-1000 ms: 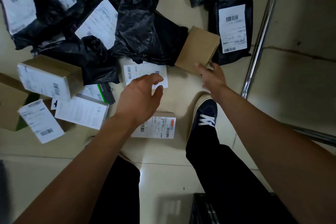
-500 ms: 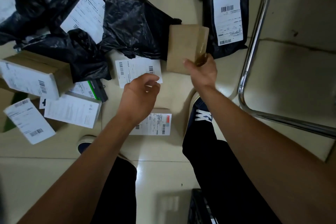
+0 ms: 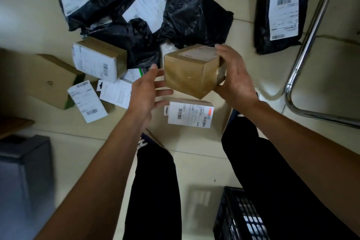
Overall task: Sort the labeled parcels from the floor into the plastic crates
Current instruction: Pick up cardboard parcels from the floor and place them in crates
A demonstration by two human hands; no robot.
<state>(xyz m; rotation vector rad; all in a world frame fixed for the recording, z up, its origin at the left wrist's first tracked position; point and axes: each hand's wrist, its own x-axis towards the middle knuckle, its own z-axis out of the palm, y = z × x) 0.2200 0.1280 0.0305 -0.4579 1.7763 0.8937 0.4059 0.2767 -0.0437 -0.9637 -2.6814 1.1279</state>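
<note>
Nearest the person, a black crate [image 3: 241,218] waits by the legs. Above it the right hand [image 3: 233,80] grasps the taped brown box [image 3: 191,70] off the floor, fingers curled round its far side, seemingly to find its label; the left hand [image 3: 145,91], fingers released, hovers beside the box to steady it. Beyond the box lie unsorted black bags [image 3: 187,15]

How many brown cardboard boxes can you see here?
3: one box held up by the right hand; one labelled box on the floor left of it; one flatter box at far left. Others may lie hidden under the black bags.
</note>
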